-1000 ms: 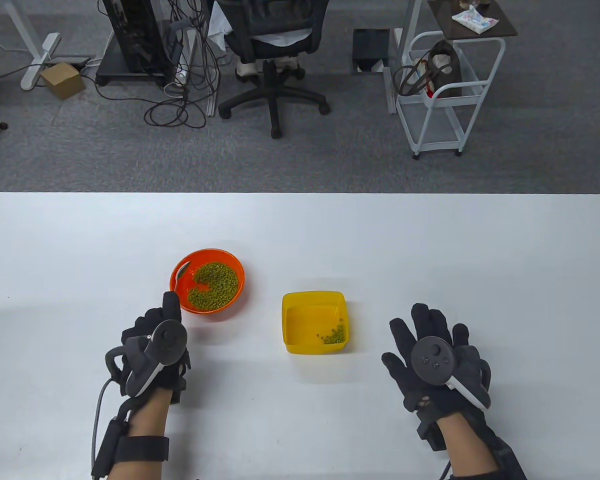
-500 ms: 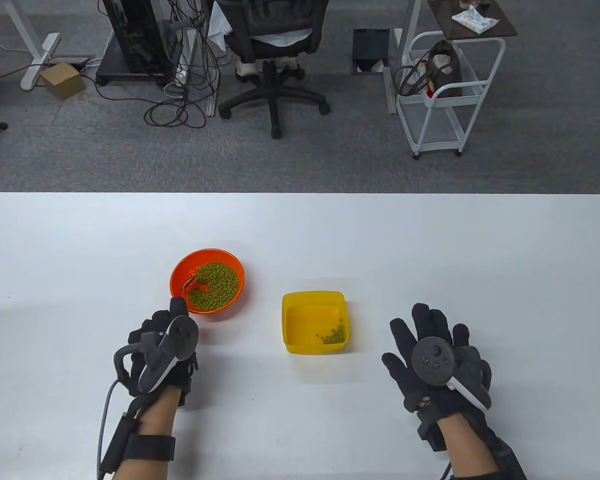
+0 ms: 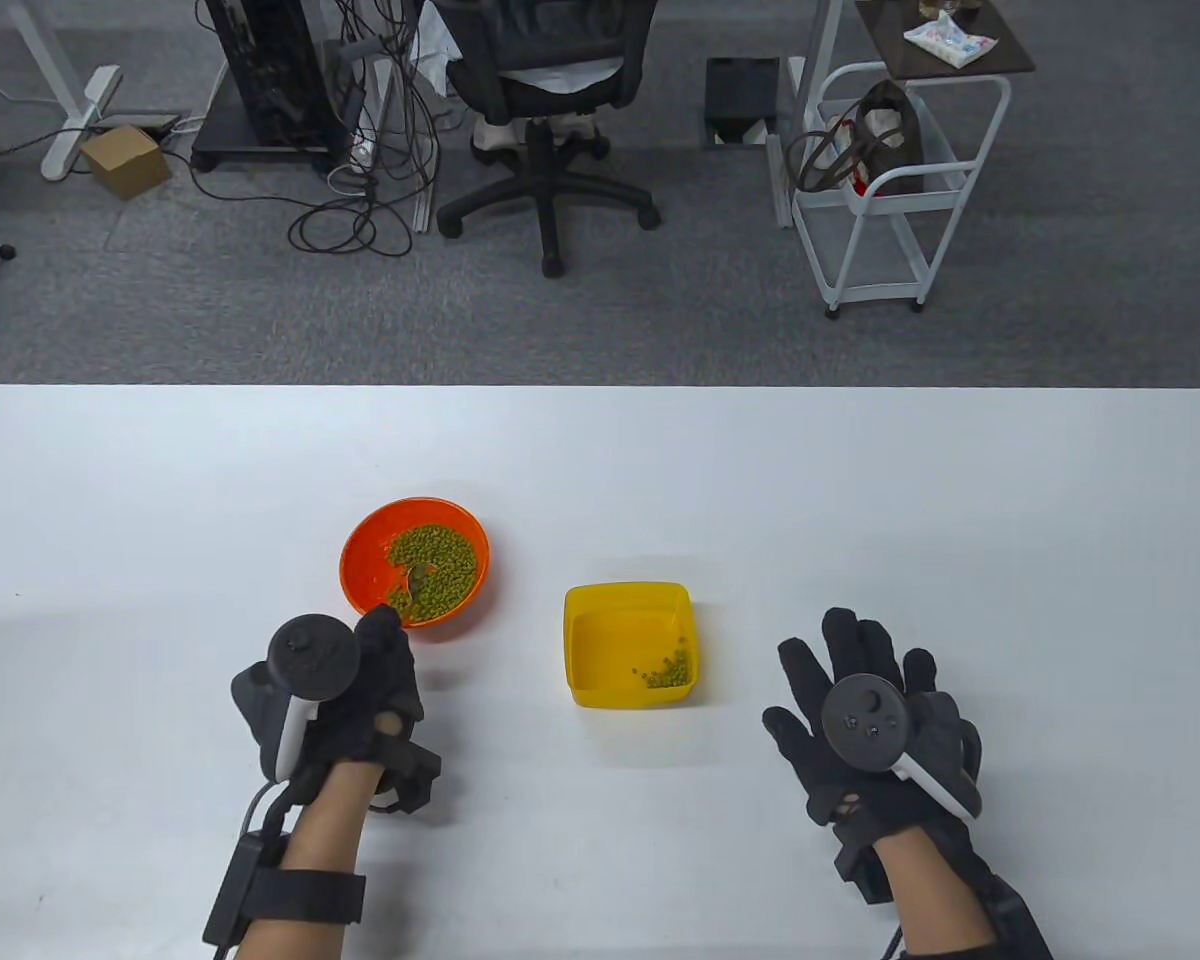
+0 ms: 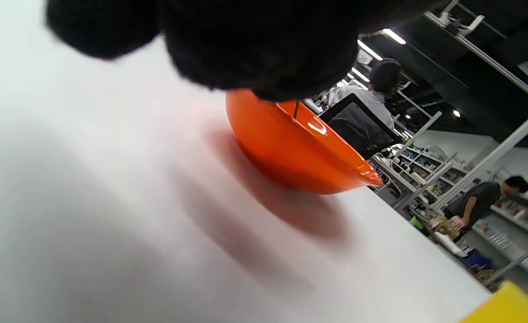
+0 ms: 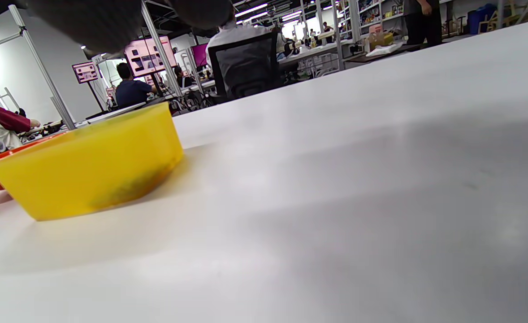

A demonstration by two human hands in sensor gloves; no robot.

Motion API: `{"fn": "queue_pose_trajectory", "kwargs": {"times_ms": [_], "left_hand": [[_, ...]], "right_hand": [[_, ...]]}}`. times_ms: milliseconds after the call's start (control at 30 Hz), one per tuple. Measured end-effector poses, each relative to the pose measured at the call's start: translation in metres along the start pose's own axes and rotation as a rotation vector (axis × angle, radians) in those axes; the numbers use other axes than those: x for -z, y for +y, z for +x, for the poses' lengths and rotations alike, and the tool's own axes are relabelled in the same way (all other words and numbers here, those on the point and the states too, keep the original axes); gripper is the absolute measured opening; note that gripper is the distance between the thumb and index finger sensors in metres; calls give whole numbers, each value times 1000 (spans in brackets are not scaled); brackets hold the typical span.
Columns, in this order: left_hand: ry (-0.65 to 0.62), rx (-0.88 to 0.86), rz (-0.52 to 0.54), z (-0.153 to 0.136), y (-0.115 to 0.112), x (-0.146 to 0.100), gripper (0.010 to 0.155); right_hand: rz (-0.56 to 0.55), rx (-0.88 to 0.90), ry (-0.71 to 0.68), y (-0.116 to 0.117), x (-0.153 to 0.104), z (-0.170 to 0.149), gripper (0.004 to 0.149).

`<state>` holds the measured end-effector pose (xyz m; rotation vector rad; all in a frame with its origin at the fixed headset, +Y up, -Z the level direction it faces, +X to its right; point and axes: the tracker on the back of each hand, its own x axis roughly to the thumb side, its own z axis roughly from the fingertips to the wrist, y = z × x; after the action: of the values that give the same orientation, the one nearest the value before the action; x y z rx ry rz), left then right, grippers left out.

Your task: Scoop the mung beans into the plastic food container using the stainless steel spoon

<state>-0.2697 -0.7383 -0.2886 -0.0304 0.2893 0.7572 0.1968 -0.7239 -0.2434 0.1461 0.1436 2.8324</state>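
Note:
An orange bowl holds mung beans left of centre on the white table. My left hand grips the stainless steel spoon at the bowl's near rim. The spoon's bowl lies among the beans and its handle is hidden under my fingers. In the left wrist view the orange bowl sits just beyond my fingers. The yellow plastic container stands to the right with a few beans in its near right corner. My right hand rests flat and empty on the table, right of the container.
The white table runs to a far edge with grey floor behind it. An office chair, cables and a white cart stand beyond the table.
My left hand has turned at the wrist and shifted right along the bowl's near rim. The spoon has swept from the bowl's left side into the beans. My right hand has not moved.

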Motion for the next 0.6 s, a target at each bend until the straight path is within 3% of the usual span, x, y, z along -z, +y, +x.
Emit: {"fn": "queue_pose_trajectory", "kwargs": {"times_ms": [367, 600], "left_hand": [[171, -561, -209, -37, -12, 11, 51], [182, -596, -158, -44, -6, 11, 51]], "right_hand": [[12, 10, 3, 1, 0, 0, 70], [13, 17, 5, 0, 0, -1, 70]]}}
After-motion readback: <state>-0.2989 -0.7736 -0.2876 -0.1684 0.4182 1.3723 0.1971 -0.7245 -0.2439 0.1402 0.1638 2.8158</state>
